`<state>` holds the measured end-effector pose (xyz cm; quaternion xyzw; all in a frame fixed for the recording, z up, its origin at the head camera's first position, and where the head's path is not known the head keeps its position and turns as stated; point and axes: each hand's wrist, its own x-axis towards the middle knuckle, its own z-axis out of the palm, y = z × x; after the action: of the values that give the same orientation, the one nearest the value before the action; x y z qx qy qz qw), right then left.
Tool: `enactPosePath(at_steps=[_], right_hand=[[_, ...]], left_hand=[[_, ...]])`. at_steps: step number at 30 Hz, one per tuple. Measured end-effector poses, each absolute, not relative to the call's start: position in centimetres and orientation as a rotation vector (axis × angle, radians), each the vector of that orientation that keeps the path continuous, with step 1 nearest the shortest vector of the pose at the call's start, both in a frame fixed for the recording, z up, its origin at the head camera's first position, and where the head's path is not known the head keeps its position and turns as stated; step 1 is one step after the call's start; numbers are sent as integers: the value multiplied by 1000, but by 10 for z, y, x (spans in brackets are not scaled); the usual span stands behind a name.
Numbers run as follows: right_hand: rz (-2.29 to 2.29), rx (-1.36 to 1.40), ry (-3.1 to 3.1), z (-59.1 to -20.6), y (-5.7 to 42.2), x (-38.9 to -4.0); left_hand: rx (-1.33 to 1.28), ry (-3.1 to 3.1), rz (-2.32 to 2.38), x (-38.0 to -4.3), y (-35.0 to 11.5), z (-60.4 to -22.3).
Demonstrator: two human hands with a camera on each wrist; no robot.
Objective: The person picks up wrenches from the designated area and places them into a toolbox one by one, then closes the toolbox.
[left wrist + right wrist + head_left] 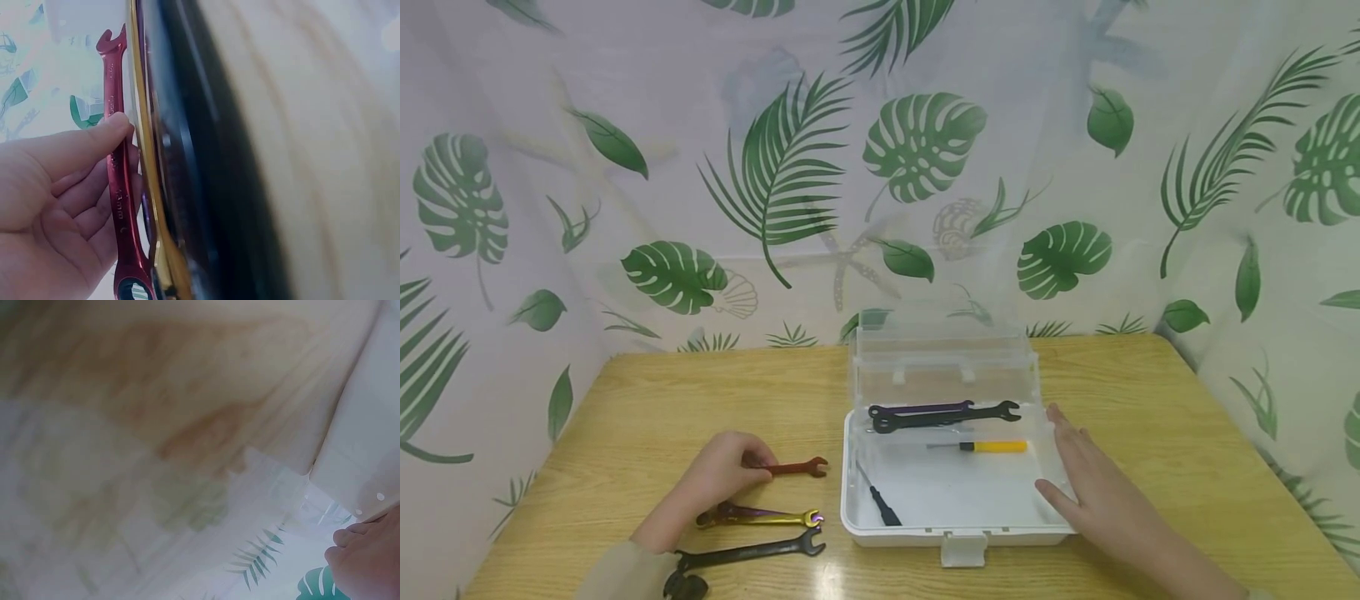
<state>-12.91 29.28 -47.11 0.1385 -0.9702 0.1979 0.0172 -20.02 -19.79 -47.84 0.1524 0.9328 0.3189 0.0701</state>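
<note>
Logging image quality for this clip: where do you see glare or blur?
Head: mostly sharp, a bright glare spot low on the tabletop; left wrist: red wrench fairly crisp, wood grain at right blurred; right wrist: hazy, tabletop smeared, right hand clearer at lower right.

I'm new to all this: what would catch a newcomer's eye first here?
Probably the pale hanging sheet printed with large green leaves, filling the background behind the light wooden table. Next comes the white plastic box near the table's middle, its clear upper part raised, with a yellow-handled screwdriver bright inside. Left of the box, a shiny red metal wrench is held in the person's left hand.
</note>
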Motion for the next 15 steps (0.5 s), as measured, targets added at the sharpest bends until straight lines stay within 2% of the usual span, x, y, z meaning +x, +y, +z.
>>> enactPosePath(at_steps=[15], right_hand=[[624, 430, -3023, -470, 293, -130]], left_hand=[[420, 2867, 959, -199, -196, -476]])
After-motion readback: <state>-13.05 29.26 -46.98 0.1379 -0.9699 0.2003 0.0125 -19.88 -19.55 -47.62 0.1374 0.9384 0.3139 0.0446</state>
